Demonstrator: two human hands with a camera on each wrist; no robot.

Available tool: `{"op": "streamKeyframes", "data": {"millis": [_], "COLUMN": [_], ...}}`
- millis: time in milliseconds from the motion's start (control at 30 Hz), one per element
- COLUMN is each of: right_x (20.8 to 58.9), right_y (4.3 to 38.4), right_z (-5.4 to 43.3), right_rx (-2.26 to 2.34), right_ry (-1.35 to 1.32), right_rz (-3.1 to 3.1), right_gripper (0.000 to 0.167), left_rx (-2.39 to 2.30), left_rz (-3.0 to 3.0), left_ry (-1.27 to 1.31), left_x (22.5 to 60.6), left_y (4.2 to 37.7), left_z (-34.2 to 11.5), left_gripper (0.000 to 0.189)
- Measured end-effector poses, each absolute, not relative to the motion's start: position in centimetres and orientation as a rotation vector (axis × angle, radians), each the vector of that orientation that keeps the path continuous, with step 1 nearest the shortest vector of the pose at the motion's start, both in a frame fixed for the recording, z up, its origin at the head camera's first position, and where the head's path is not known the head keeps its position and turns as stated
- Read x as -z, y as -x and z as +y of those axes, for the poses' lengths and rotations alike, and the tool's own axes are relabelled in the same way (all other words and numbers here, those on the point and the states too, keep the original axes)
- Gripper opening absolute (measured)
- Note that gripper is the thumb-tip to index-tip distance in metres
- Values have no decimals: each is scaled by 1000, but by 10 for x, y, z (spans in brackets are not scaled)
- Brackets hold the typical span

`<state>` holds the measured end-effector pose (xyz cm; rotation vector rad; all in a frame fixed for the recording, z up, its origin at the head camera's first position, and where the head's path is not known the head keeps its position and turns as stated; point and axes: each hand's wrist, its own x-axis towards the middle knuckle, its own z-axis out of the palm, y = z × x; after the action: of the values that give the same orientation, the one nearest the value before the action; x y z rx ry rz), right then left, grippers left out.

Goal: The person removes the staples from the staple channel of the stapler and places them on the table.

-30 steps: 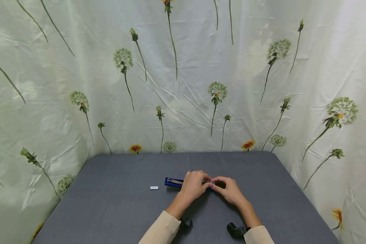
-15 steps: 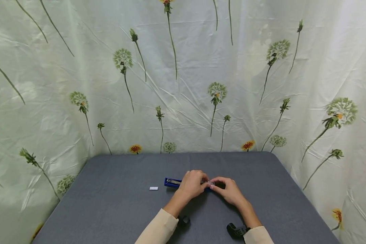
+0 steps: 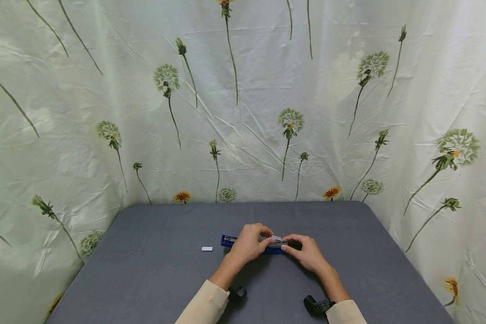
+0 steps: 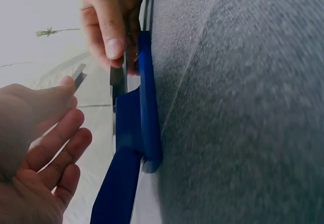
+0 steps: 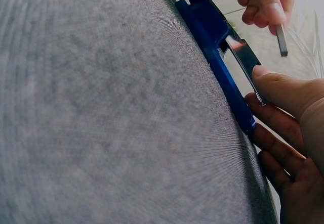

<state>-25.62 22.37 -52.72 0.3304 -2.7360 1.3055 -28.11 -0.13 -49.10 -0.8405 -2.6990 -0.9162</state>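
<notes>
A blue stapler (image 3: 273,250) lies opened out on the table, its top arm (image 4: 114,191) swung back and its metal magazine (image 5: 244,57) exposed. My left hand (image 3: 248,243) pinches a short grey strip of staples (image 5: 282,42) between thumb and fingertips. The strip is held just above the magazine, apart from it in the right wrist view. My right hand (image 3: 309,254) grips the free end of the magazine, thumb (image 5: 273,85) on top and fingers curled under it near the base. In the head view my left hand covers the stapler's middle.
A second small pale strip of staples (image 3: 207,248) lies on the grey cloth-covered table (image 3: 158,274), left of the stapler. Behind the table's far edge hangs a white curtain (image 3: 251,90) with a dandelion print. Black wrist straps show below both hands.
My left hand has drawn back from the right fingertips, slightly left and up, with the staple strip now showing clear above the magazine. The right hand has stayed at the stapler's end.
</notes>
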Motion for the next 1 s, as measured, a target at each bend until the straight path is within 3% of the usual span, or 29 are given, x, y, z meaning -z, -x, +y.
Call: {"op": "streamKeyframes", "data": {"millis": [1000], "right_x": [530], "right_y": [258], "right_z": [224], "right_rx": [-1312], "right_ry": [-356], "right_rz": [-2740], "right_gripper": [16], "left_rx": [1020], "left_rz": [-2503], "left_ry": [692], "left_x": [476], "left_y": [273], "left_z": [-72], "left_gripper": [16]}}
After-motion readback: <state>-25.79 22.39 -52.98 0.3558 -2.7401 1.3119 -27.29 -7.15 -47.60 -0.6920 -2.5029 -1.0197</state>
